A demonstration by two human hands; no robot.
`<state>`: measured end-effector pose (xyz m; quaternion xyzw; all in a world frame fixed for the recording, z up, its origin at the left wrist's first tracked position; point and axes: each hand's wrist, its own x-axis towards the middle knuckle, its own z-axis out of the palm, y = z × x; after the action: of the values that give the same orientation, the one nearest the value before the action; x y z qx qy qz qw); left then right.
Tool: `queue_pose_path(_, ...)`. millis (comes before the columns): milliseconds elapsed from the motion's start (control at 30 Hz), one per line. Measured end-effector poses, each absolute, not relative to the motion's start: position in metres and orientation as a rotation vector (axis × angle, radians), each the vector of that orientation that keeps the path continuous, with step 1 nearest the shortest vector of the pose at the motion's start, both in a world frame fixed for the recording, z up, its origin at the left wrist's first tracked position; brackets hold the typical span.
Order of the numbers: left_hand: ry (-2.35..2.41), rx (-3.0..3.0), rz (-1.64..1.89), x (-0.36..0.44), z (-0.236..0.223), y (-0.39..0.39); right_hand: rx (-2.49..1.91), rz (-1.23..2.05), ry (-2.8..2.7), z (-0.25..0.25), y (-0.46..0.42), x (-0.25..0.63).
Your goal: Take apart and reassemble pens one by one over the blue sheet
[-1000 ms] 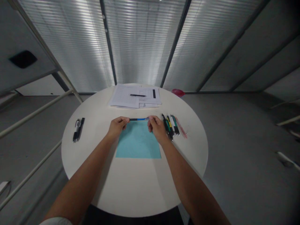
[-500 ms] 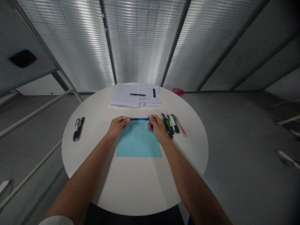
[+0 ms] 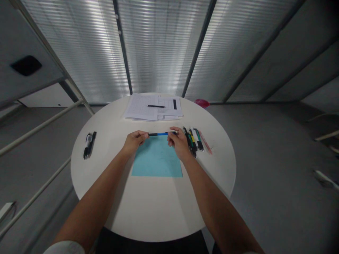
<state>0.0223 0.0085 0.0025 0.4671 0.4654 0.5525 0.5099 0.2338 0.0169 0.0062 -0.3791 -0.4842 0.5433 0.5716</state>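
Note:
A blue and black pen (image 3: pixel 161 134) lies level between my two hands, over the far edge of a light blue sheet of paper (image 3: pixel 157 160). My left hand (image 3: pixel 135 141) pinches the pen's black end between thumb and fingertips. At the other end, my right hand (image 3: pixel 178 140) grips the blue part with its thumb and curled fingers, while the index finger is raised off the pen. Part of the pen's right end is hidden by the fingers.
Several pens (image 3: pixel 195 139) lie just right of my right hand on the round white table (image 3: pixel 153 208). Two dark pens (image 3: pixel 89 145) lie at the left. At the back is a stack of printed papers (image 3: pixel 141 108) with a black pen (image 3: pixel 156 106) on top.
My right index finger has lifted off the pen and straightened, showing more of the pen's right end. My left hand keeps its hold, nearly still.

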Motion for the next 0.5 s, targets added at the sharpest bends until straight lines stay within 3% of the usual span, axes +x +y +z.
queue_pose_path(500, 1.1, 1.145, 1.324, 0.0223, 0.0028, 0.008, -0.866, 1.319, -1.108, 0.0035, 0.0178, 0.2344)
